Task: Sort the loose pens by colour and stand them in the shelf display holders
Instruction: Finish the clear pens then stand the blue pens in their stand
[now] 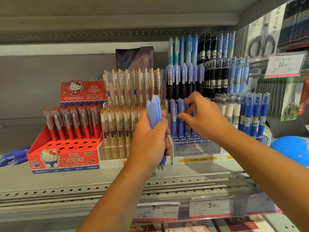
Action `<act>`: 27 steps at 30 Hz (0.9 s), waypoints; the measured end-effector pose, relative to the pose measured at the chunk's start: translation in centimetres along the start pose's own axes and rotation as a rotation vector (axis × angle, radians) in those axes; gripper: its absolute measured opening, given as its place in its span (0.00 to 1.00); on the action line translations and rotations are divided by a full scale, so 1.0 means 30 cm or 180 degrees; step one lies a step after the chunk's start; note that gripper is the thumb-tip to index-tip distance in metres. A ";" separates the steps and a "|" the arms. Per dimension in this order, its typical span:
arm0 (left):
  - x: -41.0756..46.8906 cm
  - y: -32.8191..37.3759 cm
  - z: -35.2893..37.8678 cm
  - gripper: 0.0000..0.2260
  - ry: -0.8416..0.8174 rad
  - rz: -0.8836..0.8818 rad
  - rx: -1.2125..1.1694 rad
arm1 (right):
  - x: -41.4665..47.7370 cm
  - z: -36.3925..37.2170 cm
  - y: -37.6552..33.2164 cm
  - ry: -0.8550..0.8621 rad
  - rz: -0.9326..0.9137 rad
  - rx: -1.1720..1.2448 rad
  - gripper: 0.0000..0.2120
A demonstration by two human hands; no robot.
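The shelf (66, 185) is carrying well-stocked displays; the clear tiered holder (197, 148) right of centre is showing empty sockets along its near row. The left hand (148, 139) is clutching a bundle of pale blue pens (154, 111) upright beside it, not yet stood. The right hand (205, 118) is curling at that row; whether it is pinching a pen, I cannot tell. Loose blue pens (13, 158) are lying far left.
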State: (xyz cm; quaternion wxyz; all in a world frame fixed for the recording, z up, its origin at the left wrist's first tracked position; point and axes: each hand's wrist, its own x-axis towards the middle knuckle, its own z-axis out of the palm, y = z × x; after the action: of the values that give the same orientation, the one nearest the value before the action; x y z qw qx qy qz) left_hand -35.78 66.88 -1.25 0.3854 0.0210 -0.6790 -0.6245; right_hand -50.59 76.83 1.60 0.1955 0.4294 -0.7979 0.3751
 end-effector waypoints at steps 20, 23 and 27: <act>-0.022 0.025 0.018 0.07 -0.0423 -0.0091 -0.0033 | -0.103 -0.075 -0.182 -0.0393 0.0288 0.2082 0.05; -0.021 0.017 0.013 0.11 -0.0543 -0.0222 -0.0033 | -0.106 -0.070 -0.162 -0.0381 0.0347 0.2047 0.05; -0.020 0.012 0.012 0.13 -0.0646 -0.0322 -0.0039 | -0.117 -0.062 -0.135 -0.0413 0.0448 0.1999 0.06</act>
State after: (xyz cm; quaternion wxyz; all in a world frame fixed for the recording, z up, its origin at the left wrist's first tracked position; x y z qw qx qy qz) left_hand -35.39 67.58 -1.21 0.2828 -0.0105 -0.7088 -0.6462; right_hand -45.28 78.74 2.31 -0.0240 0.4354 -0.6818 0.5873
